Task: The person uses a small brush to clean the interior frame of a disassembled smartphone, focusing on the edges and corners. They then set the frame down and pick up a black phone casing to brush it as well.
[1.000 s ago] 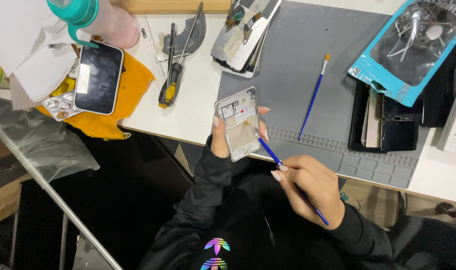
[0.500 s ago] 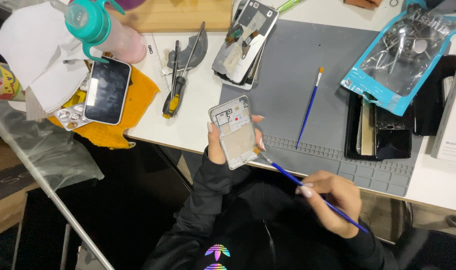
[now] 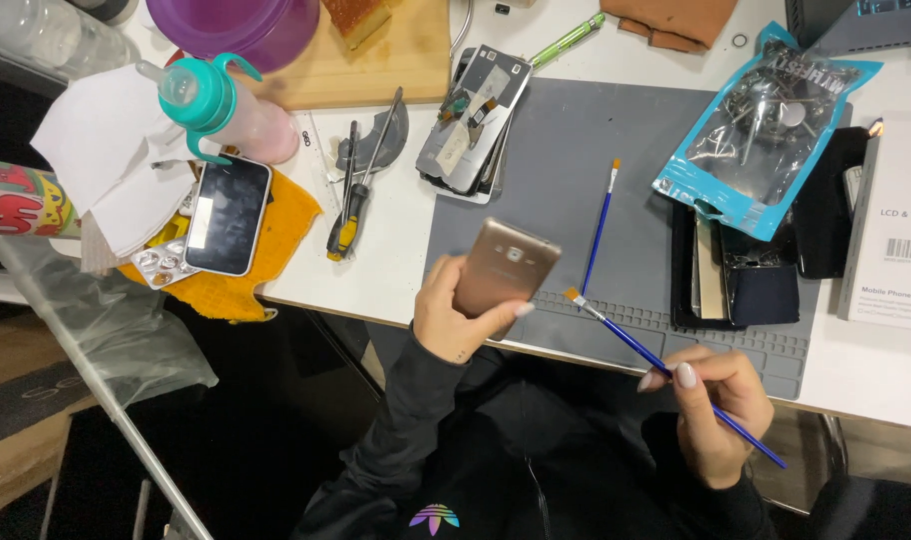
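**Gold phone in left hand, brush in right**

Left hand [image 3: 454, 318] was clenched around a gold phone [image 3: 506, 266], back cover facing up, camera lens visible; thumb along the phone's lower edge. Phone was held above the near edge of the grey work mat [image 3: 576, 160], tilted slightly. Right hand [image 3: 714, 412] pinched a blue-handled brush [image 3: 666, 365] like a pen, bristle tip pointing up-left, just beside the phone but not touching it.

Further out: a second blue brush [image 3: 600, 226] lay loose on the mat. An opened phone chassis [image 3: 473, 122] sat at the mat's far-left corner. Left of that, a yellow-handled screwdriver [image 3: 348, 215] and tweezers on the white table [image 3: 396, 250]. Another phone [image 3: 227, 214], screen up, rested on a yellow cloth [image 3: 286, 225]. A blue-edged parts bag [image 3: 766, 140] lay on the mat's right side over a black tray [image 3: 738, 290].
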